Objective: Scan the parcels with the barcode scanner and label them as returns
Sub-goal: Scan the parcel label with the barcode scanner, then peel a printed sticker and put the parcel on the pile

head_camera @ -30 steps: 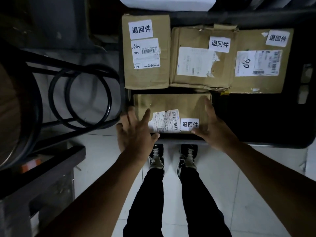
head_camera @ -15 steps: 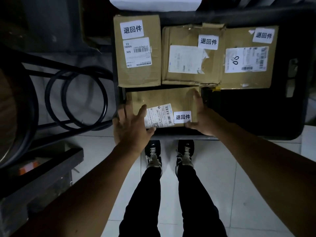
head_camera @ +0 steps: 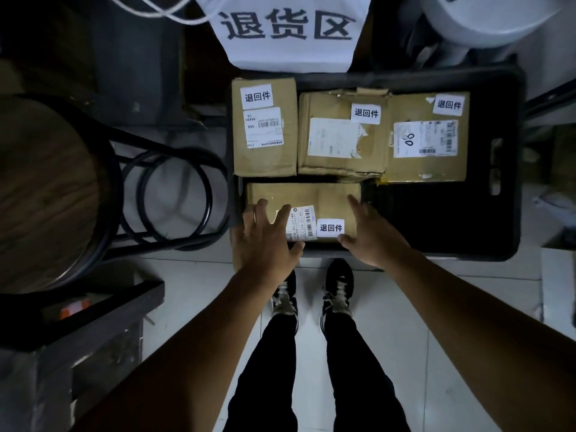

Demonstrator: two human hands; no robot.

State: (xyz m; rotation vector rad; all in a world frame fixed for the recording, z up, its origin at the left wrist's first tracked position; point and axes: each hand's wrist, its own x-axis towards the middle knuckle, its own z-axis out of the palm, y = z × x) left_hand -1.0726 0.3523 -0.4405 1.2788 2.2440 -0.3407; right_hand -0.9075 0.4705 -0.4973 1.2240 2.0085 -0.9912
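- Four parcels [head_camera: 304, 201] in plain brown cardboard, sitting in a black crate [head_camera: 511, 169].
- Each one wears a white sticker [head_camera: 330, 227] with black characters.
- Shipping label [head_camera: 425, 139] is white, striped with black barcodes, "06" scrawled in black.
- White sign [head_camera: 288, 29] above, bold black characters across it.
- Floor [head_camera: 389, 338] is pale grey-white tile with thin dark grout lines.
- Black trousers [head_camera: 274, 369]; black shoes [head_camera: 338, 285] with pale laces.
- Stool [head_camera: 40, 188] seat is brown wood grain, on a black metal frame.
- A flash of orange [head_camera: 74, 308] on the dark shelf at the left.
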